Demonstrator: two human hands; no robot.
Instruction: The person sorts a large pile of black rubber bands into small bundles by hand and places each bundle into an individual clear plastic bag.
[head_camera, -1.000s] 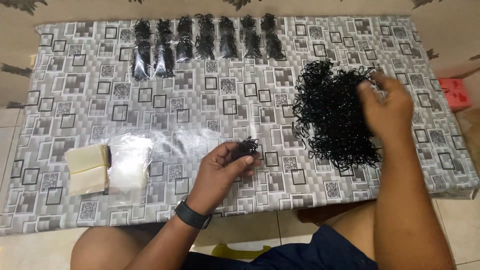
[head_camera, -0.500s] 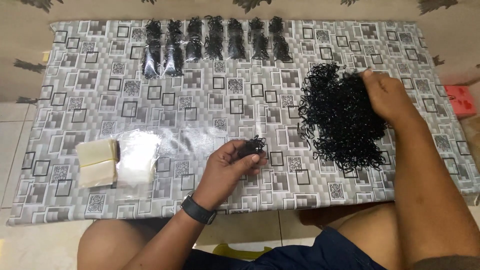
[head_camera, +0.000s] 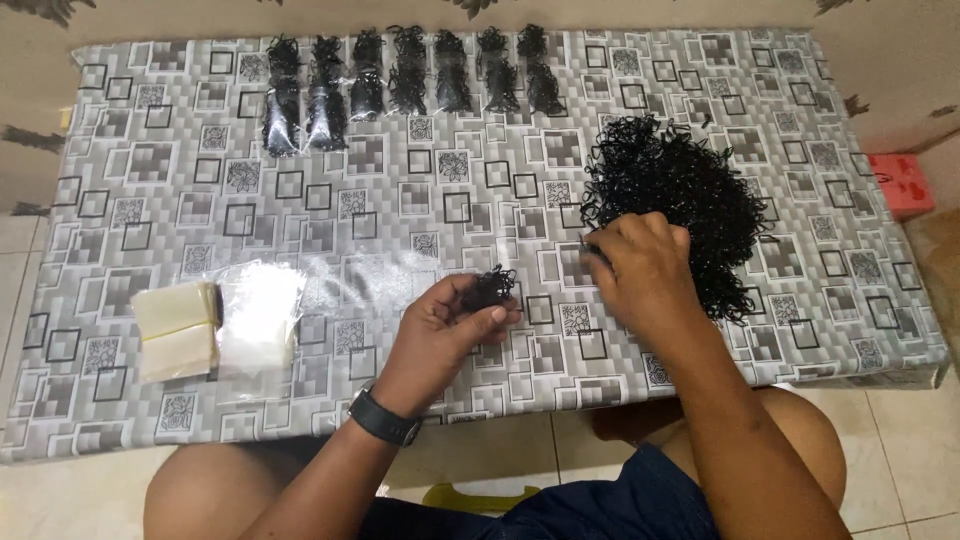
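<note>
Head view: left hand (head_camera: 440, 330) pinched a small bunch of black bands (head_camera: 490, 288) near the tabletop's (head_camera: 180, 170) front edge. Right hand (head_camera: 640, 270) fingers closed on the loose band pile's (head_camera: 680, 190) near edge, right side. Best lifted few at a time, avoiding tangles.

Left hand (head_camera: 440, 335) curled, fingers pinched shut — right hand (head_camera: 640, 268) palm-down, fingers bent, arm extended forward.

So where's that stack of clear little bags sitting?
The stack of clear bags lies near the table's front left edge, beside two pale yellow pads, well left of the left hand.
</note>
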